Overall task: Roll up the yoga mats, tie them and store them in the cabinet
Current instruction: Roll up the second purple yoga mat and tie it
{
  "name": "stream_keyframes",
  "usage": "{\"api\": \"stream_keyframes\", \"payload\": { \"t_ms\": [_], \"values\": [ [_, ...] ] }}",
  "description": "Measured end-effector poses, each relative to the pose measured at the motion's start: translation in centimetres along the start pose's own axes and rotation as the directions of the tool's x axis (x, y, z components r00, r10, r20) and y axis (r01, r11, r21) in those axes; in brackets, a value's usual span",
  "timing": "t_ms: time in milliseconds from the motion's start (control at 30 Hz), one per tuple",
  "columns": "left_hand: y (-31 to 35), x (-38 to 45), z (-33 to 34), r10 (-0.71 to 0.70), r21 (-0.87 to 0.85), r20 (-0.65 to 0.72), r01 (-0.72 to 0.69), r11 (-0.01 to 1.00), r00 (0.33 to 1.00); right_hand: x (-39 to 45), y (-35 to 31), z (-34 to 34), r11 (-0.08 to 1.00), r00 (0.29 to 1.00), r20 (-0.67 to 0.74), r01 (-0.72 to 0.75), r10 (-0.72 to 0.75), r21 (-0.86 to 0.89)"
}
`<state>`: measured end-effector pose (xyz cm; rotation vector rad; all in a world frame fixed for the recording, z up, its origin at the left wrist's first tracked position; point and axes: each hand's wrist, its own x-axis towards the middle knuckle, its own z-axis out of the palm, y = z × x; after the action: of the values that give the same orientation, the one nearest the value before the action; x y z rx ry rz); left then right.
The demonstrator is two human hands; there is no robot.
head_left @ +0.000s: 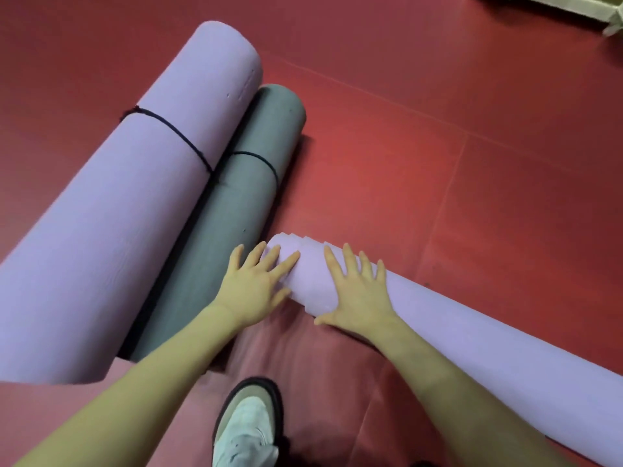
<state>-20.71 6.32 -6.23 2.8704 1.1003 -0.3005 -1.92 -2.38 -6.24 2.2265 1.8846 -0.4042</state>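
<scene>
Three rolled yoga mats are seen on a red floor [472,96]. At the far left a thick lilac mat [135,214] lies fully rolled and is bound near its middle by a dark cord [175,133]. Just beside it on the right, touching along its length, a slimmer grey mat [236,203] is laid parallel and is bound by a second dark cord [261,161]. Both run from the near left toward the far centre.

A third mat, also lilac [488,335], is laid across the near right, its roll reaching from the lower right edge up to the centre, where its stepped, spiralled end [290,244] sits close to the grey mat — whether the two touch cannot be told. No cord is seen on the part of it that shows.

The left hand [256,286] is spread open, fingers splayed, and is laid flat against the end of this third roll; nothing is clasped. The right hand [357,291] is likewise open and flat, pressed palm-down on top of the roll just right of the end, with the thumb tucked at the near side — no closed grip is shown. Both forearms are bare.

At the near centre a pale shoe with a dark sole [247,426] is planted on the floor. At the far right corner part of a pale object [573,8] is cut off by the edge and cannot be identified.
</scene>
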Motion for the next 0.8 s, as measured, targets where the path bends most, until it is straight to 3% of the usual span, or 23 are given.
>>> {"api": "stream_keyframes", "payload": {
  "t_ms": [333,533,800],
  "values": [
    [-1.9,-2.4,-0.1,-0.049,-0.162,-0.107,0.031,0.986,0.993,1.3,-3.4,-0.6,0.998,0.998,-0.05,0.024,-0.027,-0.064],
    [-2.7,-6.8,-0.7,-0.144,-0.246,-0.2,0.093,0.965,0.969,-1.9,-5.7,-0.2,0.988,0.994,0.02,0.108,-0.107,-0.114],
    [-3.4,-17.6,0.9,-0.248,-0.322,-0.438,0.106,0.941,0.864,-3.5,-9.0,0.8,0.99,0.999,0.028,0.043,-0.039,-0.134]
  ]
}}
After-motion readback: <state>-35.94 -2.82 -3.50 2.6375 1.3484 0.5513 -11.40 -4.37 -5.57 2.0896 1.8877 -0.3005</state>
